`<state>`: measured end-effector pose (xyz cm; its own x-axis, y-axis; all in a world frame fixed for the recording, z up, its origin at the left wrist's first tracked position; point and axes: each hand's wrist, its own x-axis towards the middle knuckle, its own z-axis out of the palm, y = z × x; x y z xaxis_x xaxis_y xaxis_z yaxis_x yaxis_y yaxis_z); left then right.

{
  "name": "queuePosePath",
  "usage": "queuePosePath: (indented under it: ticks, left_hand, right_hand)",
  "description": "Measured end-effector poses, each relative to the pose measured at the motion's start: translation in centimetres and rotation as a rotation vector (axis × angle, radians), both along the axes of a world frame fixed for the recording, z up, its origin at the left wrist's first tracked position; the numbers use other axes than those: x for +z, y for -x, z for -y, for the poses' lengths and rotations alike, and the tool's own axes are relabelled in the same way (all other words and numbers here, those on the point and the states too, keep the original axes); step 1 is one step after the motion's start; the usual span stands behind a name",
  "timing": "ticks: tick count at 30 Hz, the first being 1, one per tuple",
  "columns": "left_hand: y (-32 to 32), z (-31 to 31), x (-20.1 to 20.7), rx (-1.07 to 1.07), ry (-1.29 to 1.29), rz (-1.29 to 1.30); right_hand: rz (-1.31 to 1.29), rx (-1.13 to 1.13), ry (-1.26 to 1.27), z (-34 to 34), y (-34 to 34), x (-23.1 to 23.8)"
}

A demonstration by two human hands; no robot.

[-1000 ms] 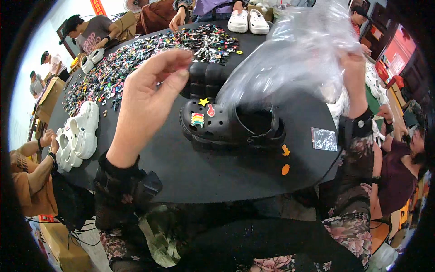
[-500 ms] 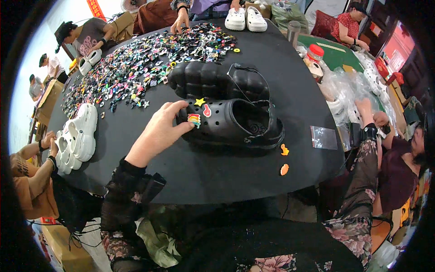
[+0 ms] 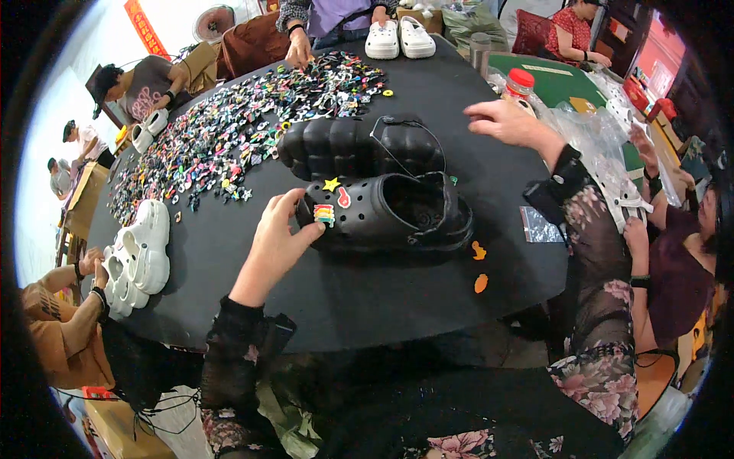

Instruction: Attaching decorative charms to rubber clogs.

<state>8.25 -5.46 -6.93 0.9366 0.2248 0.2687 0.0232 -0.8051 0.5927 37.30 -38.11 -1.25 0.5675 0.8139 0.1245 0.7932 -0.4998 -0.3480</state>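
Note:
My left hand (image 3: 271,243) grips the toe of a black clog (image 3: 359,218), its thumb by a rainbow-striped charm (image 3: 323,215). A yellow star charm (image 3: 331,184) and a red-and-white charm (image 3: 343,198) also sit on the clog's upper. Behind it a second black clog (image 3: 321,145) lies on its side, a thin dark cord looping over it. Over the table's right part my right hand (image 3: 508,125) hovers with fingers stretched out and nothing visible in them. Two orange charms (image 3: 479,250) lie right of the near clog's heel.
Loose charms (image 3: 229,130) form a wide pile at the back left. White clogs (image 3: 145,249) stand at the left by a person's hands; another white pair (image 3: 399,38) is at the far edge. A small clear bag (image 3: 543,224), a red-lidded jar (image 3: 519,83) and co-workers' arms are at the right.
My right hand has swung in from the far right, beside the plastic bags, to above the table. My left hand keeps its hold on the clog. The whole view has shifted slightly.

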Motion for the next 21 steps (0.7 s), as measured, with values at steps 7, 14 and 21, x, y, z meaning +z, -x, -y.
queuePosePath:
  ticks: [7, 14, 21]
  left_hand:
    - [2.3, 7.5, 4.0, -0.233, -0.213, 0.241]
    - [0.3, 13.9, 2.9, -0.526, -0.266, 0.241]
    - [-1.2, 15.2, 1.8, -0.466, -0.413, 0.149]
  right_hand:
    - [0.015, 0.133, -0.145, -8.3, -0.4, -0.8]
    - [-0.09, 0.145, -0.042, -13.6, -0.8, -1.5]
    - [-0.203, 0.229, 0.003, -12.7, -0.8, -2.2]
